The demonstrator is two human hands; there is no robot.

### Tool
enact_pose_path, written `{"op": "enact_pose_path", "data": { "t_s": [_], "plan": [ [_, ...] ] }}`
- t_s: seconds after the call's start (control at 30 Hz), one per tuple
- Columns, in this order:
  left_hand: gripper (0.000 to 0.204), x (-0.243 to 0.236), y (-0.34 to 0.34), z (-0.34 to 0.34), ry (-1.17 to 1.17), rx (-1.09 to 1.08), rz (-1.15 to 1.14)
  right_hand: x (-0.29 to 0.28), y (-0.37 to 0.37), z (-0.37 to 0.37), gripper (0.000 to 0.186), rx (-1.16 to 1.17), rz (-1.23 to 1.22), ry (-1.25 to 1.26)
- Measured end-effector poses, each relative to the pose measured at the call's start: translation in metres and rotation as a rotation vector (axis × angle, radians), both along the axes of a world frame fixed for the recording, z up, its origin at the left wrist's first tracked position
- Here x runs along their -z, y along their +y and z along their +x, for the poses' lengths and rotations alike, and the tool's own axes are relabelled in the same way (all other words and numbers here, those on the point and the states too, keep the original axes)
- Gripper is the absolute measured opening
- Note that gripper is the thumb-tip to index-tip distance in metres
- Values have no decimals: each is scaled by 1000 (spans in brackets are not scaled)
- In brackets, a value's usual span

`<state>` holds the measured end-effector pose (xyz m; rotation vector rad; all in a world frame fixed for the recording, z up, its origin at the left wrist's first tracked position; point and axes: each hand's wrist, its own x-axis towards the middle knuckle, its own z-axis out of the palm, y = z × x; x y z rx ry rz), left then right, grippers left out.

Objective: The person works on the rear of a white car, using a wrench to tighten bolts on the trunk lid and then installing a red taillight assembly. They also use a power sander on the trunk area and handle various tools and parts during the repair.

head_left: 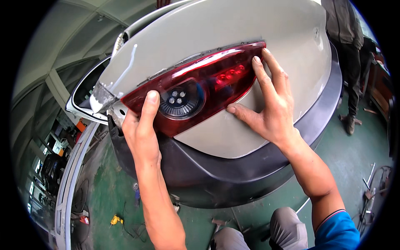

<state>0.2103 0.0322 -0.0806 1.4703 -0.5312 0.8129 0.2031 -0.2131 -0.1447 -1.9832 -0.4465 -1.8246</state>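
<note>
A red tail light [208, 76] with a round clear lens and several lit red points lies against the grey car body panel [216, 139]. My left hand [142, 129] grips its left end, the thumb on the red face and the fingers mostly hidden behind the edge. My right hand [273, 96] is spread over the other end. Two of its fingertips touch the light's tip, while the thumb rests by the lower edge against the panel. Along the light's upper edge runs a dark, rough seam.
Below the panel curves a black bumper [250, 173]. A hammer [217, 225] lies on the green floor near my knees, and a yellow tool [116, 219] lies to the left. Another person [348, 50] stands at the far right. Metal tools and cables [370, 196] are at the right.
</note>
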Motion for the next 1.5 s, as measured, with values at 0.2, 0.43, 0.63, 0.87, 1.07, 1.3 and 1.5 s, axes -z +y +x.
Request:
{"op": "enact_pose_path", "data": {
  "t_s": [0.2,0.43,0.63,0.87,1.07,1.3,1.5],
  "plan": [
    [47,8,-4,1,-3,-19,-3,5,3,2,101,17,-12,-11],
    [46,4,-3,-3,-26,-27,6,1,10,2,105,12,21,15],
    [45,7,2,-3,-29,14,14,4,13,1,108,26,16,57],
    [45,9,4,-6,-61,-29,-16,4,19,-1,107,45,20,68],
    [41,19,15,-3,-35,39,-90,5,19,0,108,49,23,79],
    [37,14,28,-6,48,204,-145,7,22,0,100,46,6,91],
    [37,18,29,-5,-8,134,-107,7,24,0,97,53,-12,89]
  ]
}}
